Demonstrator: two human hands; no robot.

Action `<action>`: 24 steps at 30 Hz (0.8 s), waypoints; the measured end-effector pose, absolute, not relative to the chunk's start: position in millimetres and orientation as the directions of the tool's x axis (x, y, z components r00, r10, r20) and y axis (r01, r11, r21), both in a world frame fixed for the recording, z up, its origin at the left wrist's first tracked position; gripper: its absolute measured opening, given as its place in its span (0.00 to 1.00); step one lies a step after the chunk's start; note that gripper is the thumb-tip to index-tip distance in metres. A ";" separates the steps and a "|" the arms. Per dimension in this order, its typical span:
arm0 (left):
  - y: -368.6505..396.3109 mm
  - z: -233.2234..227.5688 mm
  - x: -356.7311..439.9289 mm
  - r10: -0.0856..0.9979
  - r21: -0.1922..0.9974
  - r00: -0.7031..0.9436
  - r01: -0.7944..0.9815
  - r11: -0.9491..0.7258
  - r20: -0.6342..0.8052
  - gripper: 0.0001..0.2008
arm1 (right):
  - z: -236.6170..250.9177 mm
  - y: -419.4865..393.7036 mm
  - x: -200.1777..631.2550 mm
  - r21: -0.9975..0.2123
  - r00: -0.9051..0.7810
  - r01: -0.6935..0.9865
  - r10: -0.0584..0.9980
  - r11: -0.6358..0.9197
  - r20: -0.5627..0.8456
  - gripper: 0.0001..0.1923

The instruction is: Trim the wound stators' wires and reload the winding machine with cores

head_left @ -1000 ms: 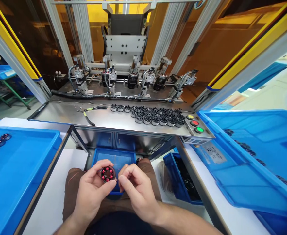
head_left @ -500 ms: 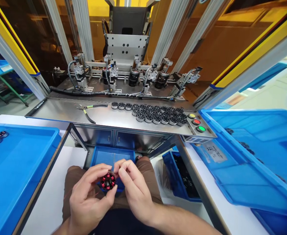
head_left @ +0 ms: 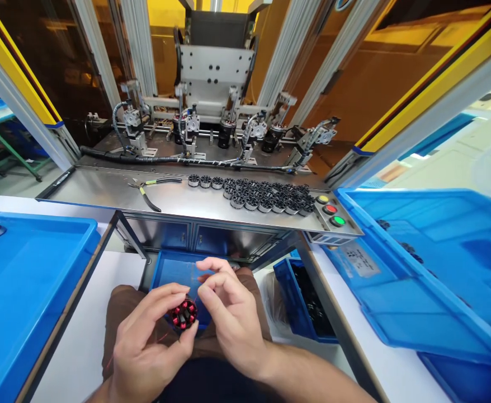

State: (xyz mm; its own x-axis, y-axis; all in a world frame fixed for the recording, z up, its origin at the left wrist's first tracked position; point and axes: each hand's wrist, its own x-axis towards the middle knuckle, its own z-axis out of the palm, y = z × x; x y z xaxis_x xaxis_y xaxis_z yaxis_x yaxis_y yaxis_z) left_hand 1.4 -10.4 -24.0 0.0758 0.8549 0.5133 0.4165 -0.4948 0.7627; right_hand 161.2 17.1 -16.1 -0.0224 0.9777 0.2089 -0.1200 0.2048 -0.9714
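My left hand [head_left: 155, 336] grips a round motor stator [head_left: 184, 313] by its rim, between thumb and fingers. Its red wire coils and dark core face up toward me. Close by on the right, my right hand [head_left: 231, 313] pinches thumb against index finger, the other fingers loosely curled. A faint thin wire seems to run from the stator's upper right edge to this pinch; its end is hidden. Another fine red wire [head_left: 110, 357] trails beside my left hand. Both hands are above my lap.
Pliers [head_left: 144, 193] lie open on the metal bench [head_left: 90, 187], left of many black-and-silver rings [head_left: 251, 202]. Behind stands a machine with fixtures [head_left: 227, 133]. Push buttons [head_left: 330, 209] sit at right. Blue trays [head_left: 39, 235] flank me, and a blue bin [head_left: 285, 285] holds dark parts.
My right hand's upper fingers have lifted and spread a little, while thumb and index stay pinched beside the stator. My left hand keeps its grip. The view has shifted slightly.
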 end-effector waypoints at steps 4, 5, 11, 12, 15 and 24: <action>-10.6 -22.9 1.4 0.887 0.845 0.014 0.296 -0.445 0.463 0.27 | -19.8 16.5 160.9 -0.959 -0.040 -0.254 0.989 0.127 0.141 0.10; -9.7 -21.8 1.3 0.896 0.865 0.003 0.262 -0.429 0.444 0.26 | -21.0 15.6 161.9 -0.946 -0.057 -0.294 0.986 0.136 0.159 0.11; -2.3 -13.7 2.5 0.933 0.928 -0.029 0.126 -0.352 0.358 0.22 | -20.6 10.6 169.1 -0.948 -0.175 -0.271 0.960 0.166 0.219 0.08; -1.7 -12.5 3.1 0.936 0.931 -0.034 0.119 -0.344 0.350 0.21 | -19.3 10.3 169.9 -0.952 -0.172 -0.243 0.958 0.186 0.231 0.08; -1.9 -9.7 4.3 0.932 0.925 -0.036 0.140 -0.353 0.361 0.20 | -15.4 9.9 171.5 -0.948 -0.120 -0.184 0.951 0.259 0.284 0.08; -6.0 -12.1 0.6 0.890 0.851 0.054 0.271 -0.449 0.452 0.24 | -11.1 13.9 172.7 -0.944 -0.173 -0.235 0.946 0.230 0.273 0.07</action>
State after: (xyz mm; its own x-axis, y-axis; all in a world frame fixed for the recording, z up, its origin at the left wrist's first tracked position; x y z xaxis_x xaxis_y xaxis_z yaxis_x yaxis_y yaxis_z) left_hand 0.6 -6.0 -12.1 0.0545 0.8903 0.4521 0.2710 -0.4489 0.8515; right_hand 172.7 13.9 -11.1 -0.1731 0.9462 0.2735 -0.2348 0.2300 -0.9444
